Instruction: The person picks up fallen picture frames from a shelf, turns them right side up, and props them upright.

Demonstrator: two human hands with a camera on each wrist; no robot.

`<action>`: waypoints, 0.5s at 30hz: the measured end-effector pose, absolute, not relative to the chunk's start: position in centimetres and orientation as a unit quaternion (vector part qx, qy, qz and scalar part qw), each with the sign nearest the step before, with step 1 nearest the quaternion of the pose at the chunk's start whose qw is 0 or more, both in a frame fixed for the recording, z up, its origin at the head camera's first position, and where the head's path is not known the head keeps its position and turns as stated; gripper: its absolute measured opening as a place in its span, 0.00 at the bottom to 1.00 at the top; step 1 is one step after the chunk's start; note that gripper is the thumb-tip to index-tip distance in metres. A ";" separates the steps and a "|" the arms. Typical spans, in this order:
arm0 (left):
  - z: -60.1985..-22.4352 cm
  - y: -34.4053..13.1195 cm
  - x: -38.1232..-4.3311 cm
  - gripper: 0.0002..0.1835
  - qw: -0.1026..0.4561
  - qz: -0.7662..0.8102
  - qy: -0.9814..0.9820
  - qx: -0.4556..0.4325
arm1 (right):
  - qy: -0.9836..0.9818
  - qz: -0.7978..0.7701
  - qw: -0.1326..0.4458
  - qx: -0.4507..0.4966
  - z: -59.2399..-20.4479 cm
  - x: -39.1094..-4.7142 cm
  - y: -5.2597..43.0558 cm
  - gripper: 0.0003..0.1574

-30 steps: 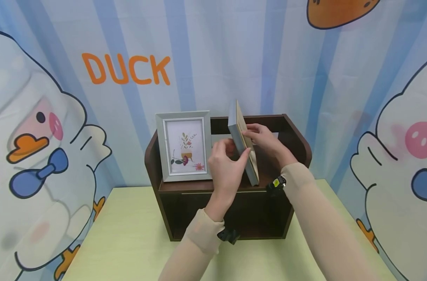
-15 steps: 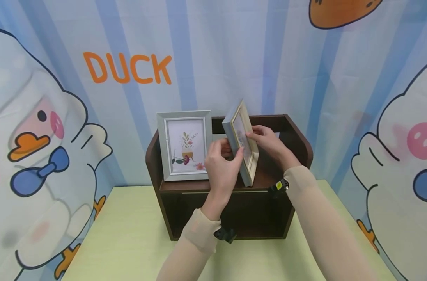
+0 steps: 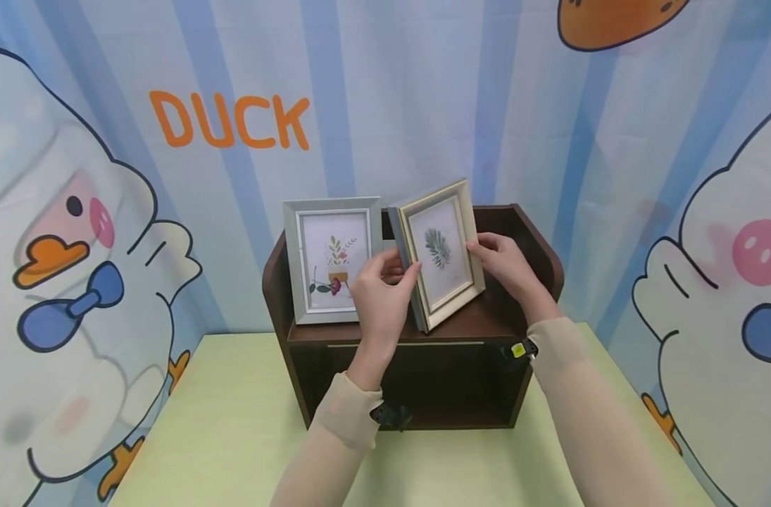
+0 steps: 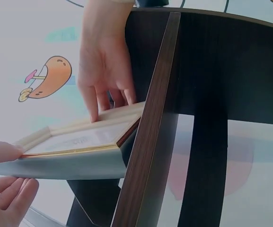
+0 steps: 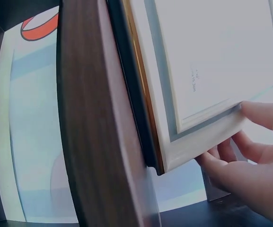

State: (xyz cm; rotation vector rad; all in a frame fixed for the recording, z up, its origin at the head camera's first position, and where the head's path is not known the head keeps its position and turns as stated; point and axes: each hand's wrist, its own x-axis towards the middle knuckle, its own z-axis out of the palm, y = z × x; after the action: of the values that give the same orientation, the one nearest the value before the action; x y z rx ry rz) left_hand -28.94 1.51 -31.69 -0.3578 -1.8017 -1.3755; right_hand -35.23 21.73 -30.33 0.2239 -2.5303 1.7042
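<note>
Both hands hold a cream-gold picture frame (image 3: 440, 248) with a green leaf print, tilted and angled over the upper shelf. My left hand (image 3: 383, 296) pinches its left edge, thumb on the front and fingers behind. On the opposite edge, my right hand (image 3: 505, 262) grips with the thumb in front. In the right wrist view the fingers (image 5: 221, 165) curl behind the frame's border. A pale grey picture frame (image 3: 289, 267) with a flower print stands upright on the shelf's left side, partly hidden by my left hand.
The dark brown two-tier shelf (image 3: 404, 336) stands on a pale yellow-green table (image 3: 233, 408). Its raised side panels (image 3: 543, 257) flank the upper level. Behind hangs a blue-striped curtain (image 3: 410, 105) with cartoon ducks.
The cream-gold picture frame has turned from nearly edge-on to show its leaf print. My right hand has moved right with its edge; my left hand has shifted slightly left.
</note>
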 end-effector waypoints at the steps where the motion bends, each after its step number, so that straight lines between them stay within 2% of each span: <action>1: -31.7 1.5 -29.0 0.16 0.408 -0.549 -0.716 -0.142 | -0.827 0.555 0.044 0.073 -30.4 -35.0 21.8 0.31; 15: -32.9 1.3 -29.3 0.15 0.374 -0.557 -0.733 -0.114 | -0.875 0.472 0.109 0.016 -30.5 -31.1 22.1 0.32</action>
State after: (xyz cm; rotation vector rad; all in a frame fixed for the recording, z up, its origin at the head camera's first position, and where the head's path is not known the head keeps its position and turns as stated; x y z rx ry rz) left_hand -29.29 1.26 -32.87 -0.2910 -1.8779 -1.4257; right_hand -31.09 22.11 -30.55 0.0479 -2.5715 1.3887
